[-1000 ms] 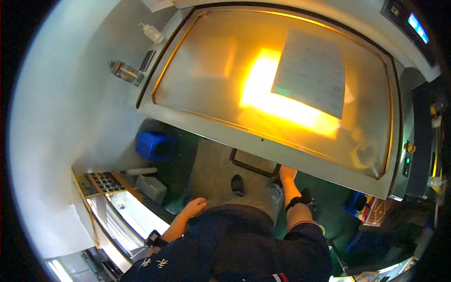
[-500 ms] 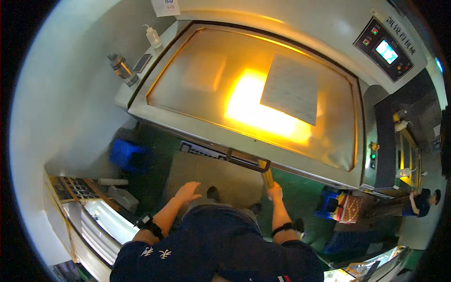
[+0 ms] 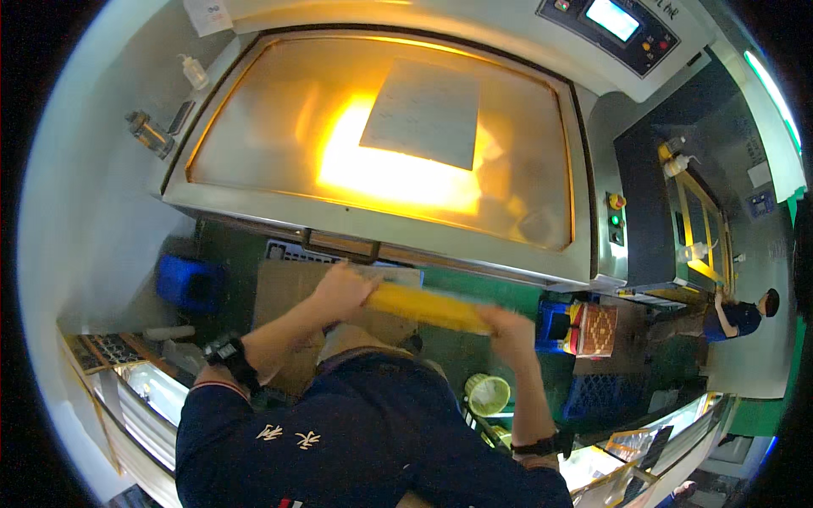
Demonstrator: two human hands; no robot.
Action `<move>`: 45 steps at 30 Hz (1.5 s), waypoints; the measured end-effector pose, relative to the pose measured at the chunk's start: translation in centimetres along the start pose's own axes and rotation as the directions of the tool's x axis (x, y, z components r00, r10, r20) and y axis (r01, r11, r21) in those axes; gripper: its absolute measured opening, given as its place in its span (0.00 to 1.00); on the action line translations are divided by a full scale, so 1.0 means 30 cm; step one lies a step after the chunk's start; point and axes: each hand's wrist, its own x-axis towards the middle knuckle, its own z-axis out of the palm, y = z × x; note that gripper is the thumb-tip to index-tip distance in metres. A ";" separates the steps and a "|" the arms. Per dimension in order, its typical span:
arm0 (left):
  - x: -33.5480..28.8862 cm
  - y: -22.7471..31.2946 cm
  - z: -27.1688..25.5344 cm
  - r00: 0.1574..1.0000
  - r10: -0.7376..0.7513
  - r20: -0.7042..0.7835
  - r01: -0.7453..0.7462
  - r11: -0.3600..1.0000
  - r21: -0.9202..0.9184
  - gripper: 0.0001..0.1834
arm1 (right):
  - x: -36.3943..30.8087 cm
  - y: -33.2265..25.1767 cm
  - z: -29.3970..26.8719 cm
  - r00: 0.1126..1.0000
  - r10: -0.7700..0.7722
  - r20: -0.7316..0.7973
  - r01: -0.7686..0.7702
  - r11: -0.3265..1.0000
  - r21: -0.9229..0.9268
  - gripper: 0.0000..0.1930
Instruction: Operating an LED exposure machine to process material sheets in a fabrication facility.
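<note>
Holding a long yellow roll by both ends, level, just in front of the chest. Left hand wrapped around the left end, fingers curled tight. Right hand closed over the right end the same way. Gripped at both ends, most likely to keep the long thing flat and stop it drooping or tipping. A bit blurry at the hands, so hard to tell more about the roll's surface. Black watch on the left wrist, dark band on the right wrist.

Just beyond the roll, the near edge of a big machine with a wide glass lid, glowing orange-yellow underneath. Lying flat on the glass, toward the far side, a grey sheet. Far right on the machine, a control panel with a small lit screen. Near right of the glass, a red button and a green light.

Down on the green floor: brown cardboard under the left hand, a blue bin to the left, a round green cup near the right forearm. Small bottle far left beside the lid. Another person well off to the right.
</note>
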 end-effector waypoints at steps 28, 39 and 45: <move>1.908 -1.605 -0.768 0.862 0.009 -0.507 0.010 0.999 0.035 0.34 | 2.515 0.912 0.152 0.999 -0.025 0.023 0.029 0.975 -0.220 0.37; 1.937 -1.584 -0.763 0.880 -0.130 -0.458 0.168 0.985 0.044 0.40 | 2.547 0.914 0.241 0.991 -0.108 -0.083 0.067 0.917 -0.392 0.39; 1.635 -1.319 -0.678 0.929 -0.194 -0.317 0.249 0.957 0.146 0.50 | 2.185 0.752 0.199 0.998 -0.049 -0.045 0.029 0.928 -0.371 0.39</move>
